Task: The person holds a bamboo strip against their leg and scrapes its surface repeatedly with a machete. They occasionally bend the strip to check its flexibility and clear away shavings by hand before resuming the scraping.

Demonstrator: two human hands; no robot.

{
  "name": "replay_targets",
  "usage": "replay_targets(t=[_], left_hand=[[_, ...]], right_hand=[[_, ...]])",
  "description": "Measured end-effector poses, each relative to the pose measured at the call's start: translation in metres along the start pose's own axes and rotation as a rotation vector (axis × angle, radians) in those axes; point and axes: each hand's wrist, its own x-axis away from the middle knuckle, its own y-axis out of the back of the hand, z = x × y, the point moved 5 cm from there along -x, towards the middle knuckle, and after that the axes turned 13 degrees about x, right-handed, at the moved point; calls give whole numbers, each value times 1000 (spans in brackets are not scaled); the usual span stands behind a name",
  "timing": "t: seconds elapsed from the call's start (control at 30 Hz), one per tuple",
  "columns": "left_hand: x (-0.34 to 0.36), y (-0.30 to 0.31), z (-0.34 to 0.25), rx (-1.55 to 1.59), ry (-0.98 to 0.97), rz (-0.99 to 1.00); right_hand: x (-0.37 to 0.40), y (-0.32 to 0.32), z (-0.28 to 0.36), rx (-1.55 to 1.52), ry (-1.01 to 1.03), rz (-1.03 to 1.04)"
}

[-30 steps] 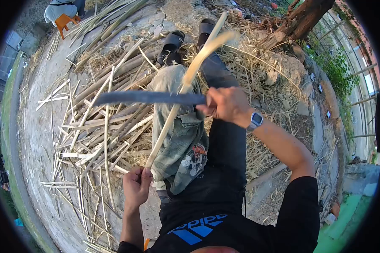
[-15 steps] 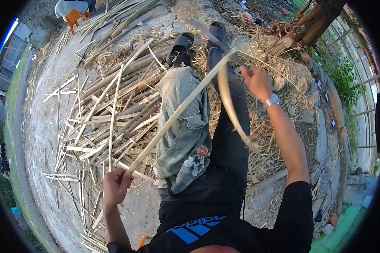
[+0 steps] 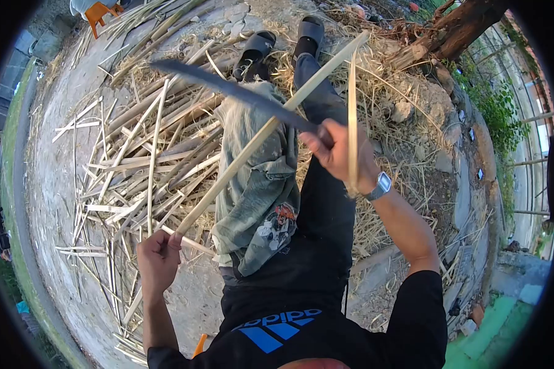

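Note:
A long pale bamboo strip (image 3: 231, 169) runs diagonally across the lap, its lower end pinched in my left hand (image 3: 158, 261). My right hand (image 3: 343, 154) is wrapped round the handle of a long dark blade (image 3: 228, 88), which points to the upper left and crosses over the strip. From the strip's far end a thin peeled sliver (image 3: 352, 117) hangs down in front of my right hand and wrist. A worn grey-green cloth (image 3: 252, 166) covers one leg beneath the strip.
Split bamboo pieces (image 3: 160, 132) lie piled on the left, with fibrous shavings (image 3: 381, 227) on the right. Sandalled feet (image 3: 309, 37) stretch ahead. A tree trunk (image 3: 461, 31) stands at upper right. Another person sits on an orange chair (image 3: 98, 13) at upper left.
My right hand has moved left and down, and the blade now points to the upper left across the strip. The strip's far end has shifted up and right; the hanging sliver now looks straighter.

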Motion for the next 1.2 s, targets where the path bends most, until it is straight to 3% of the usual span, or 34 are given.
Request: replay_targets(t=[0.07, 0.13, 0.17, 0.23, 0.27, 0.33, 0.4, 0.6, 0.8, 0.87, 0.9, 1.0, 1.2], left_hand=[[6, 7, 4, 31, -6, -45], [16, 28, 24, 53, -14, -99], [21, 43, 43, 15, -38, -147], [32, 62, 70, -39, -61, -190], [38, 69, 80, -81, -84, -236], [42, 72, 87, -37, -91, -253], [49, 60, 84, 32, 12, -190], [20, 50, 63, 122, 3, -138], [4, 32, 33, 115, -123, -146], [4, 23, 32, 68, -87, -153], [4, 16, 26, 49, -178, -165], [5, -6, -2, -74, -466, -216], [-12, -24, 9, -182, -634, -298]], right_hand=[[10, 1, 38, 146, 250, -94], [-3, -8, 16, 206, 354, -100], [-19, -25, -34, 231, 169, -123], [-64, -23, -150, 311, -470, 29], [-72, -38, -232, 362, -616, -46], [-51, -35, -287, -76, -1026, -64], [-29, -21, -276, -199, -1081, -261], [-7, 10, -230, -693, -931, -306], [3, 23, -139, -777, -833, -379], [6, 25, -103, -893, -663, -384], [10, 20, -93, -952, -646, -327], [17, 10, -48, -825, -551, -162], [27, -26, -15, -691, -433, 31]])
